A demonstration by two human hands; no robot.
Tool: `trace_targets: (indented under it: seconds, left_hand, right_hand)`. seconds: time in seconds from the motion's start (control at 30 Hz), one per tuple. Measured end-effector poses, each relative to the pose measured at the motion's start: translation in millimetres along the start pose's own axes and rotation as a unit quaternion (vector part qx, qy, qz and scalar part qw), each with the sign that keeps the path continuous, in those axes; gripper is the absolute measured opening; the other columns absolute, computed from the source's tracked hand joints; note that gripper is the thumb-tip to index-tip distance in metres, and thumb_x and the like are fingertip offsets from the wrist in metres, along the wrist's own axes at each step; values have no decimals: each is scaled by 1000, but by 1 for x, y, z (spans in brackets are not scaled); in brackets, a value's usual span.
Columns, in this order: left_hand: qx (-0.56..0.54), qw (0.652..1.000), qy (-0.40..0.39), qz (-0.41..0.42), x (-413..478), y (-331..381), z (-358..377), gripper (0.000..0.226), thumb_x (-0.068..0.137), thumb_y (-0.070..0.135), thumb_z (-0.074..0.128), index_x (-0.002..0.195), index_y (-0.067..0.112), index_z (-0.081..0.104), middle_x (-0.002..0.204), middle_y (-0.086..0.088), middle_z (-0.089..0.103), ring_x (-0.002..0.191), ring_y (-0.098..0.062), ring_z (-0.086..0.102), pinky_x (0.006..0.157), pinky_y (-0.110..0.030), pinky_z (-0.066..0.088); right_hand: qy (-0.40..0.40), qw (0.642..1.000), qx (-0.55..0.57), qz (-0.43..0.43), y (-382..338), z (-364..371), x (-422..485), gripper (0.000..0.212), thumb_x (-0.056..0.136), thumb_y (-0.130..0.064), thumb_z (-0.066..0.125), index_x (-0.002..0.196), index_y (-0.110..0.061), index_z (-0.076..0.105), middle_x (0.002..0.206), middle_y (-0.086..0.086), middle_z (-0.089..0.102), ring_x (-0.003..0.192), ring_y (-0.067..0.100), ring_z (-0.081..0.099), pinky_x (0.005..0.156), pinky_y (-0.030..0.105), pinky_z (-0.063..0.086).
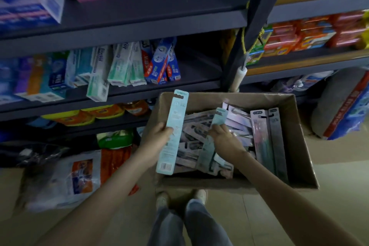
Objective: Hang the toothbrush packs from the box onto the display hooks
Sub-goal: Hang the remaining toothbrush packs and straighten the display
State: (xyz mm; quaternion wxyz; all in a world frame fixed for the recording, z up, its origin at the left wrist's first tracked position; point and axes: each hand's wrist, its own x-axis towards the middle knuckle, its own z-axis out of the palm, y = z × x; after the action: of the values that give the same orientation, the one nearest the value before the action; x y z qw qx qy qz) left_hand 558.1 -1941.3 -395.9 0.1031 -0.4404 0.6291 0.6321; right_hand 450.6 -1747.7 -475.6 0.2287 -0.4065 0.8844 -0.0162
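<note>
An open cardboard box (299, 146) stands on the floor in front of me, filled with several toothbrush packs (265, 136). My left hand (157, 136) grips a long pale-teal toothbrush pack (175, 126) upright over the box's left edge, its printed back facing me. My right hand (223, 138) is inside the box and pinches a second teal pack (217, 120) that lies tilted on the pile. No display hooks are in view.
Dark metal shelves (139, 24) rise behind the box, with toothpaste cartons (119, 66) on the middle level. Bagged goods (79, 177) lie on the floor to the left, a sack (343, 106) to the right. My feet (179, 197) stand at the box's near edge.
</note>
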Motion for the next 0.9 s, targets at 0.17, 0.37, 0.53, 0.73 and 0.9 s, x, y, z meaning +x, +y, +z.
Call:
trace_targets:
  seconds: [0.17, 0.37, 0.53, 0.73, 0.9]
  left_hand:
    - [-159, 983, -83, -32, -20, -10, -26, 18, 91, 16, 62, 109, 18, 61, 78, 2, 69, 72, -13, 66, 70, -33, 51]
    - [-123, 992, -29, -9, -30, -19, -49, 28, 87, 12, 68, 112, 18, 60, 90, -1, 68, 78, -17, 66, 68, -29, 53]
    - [-111, 993, 2, 27, -41, -14, -66, 33, 87, 11, 68, 114, 10, 49, 91, -6, 60, 73, -17, 62, 61, -30, 53]
    - [-183, 979, -4, 88, -63, -1, -123, 30, 92, 12, 61, 121, 14, 53, 86, -6, 57, 72, -15, 60, 70, -32, 55]
    - [-193, 967, -53, 155, -93, -5, -215, 22, 95, 10, 56, 115, 15, 62, 77, 2, 51, 72, -11, 55, 78, -30, 52]
  right_hand:
    - [58, 961, 77, 261, -26, 10, 17, 71, 87, -57, 54, 130, -3, 36, 128, 14, 36, 120, 31, 36, 91, 43, 45]
    - [125, 904, 222, 344, -41, 22, 27, 76, 81, -41, 70, 127, 1, 28, 123, 22, 37, 115, 41, 40, 85, 44, 43]
    - [256, 828, 432, 250, -60, -5, 19, 66, 66, -3, 80, 114, 4, 35, 106, 11, 38, 98, 27, 45, 66, 22, 38]
    - [183, 776, 597, 91, -125, -75, -2, 30, 81, -19, 75, 102, -18, 54, 105, 8, 59, 96, 22, 62, 77, 30, 51]
    - [112, 674, 729, -37, -240, -131, -19, 38, 77, -10, 71, 112, -9, 57, 97, 9, 63, 97, 28, 63, 85, 38, 52]
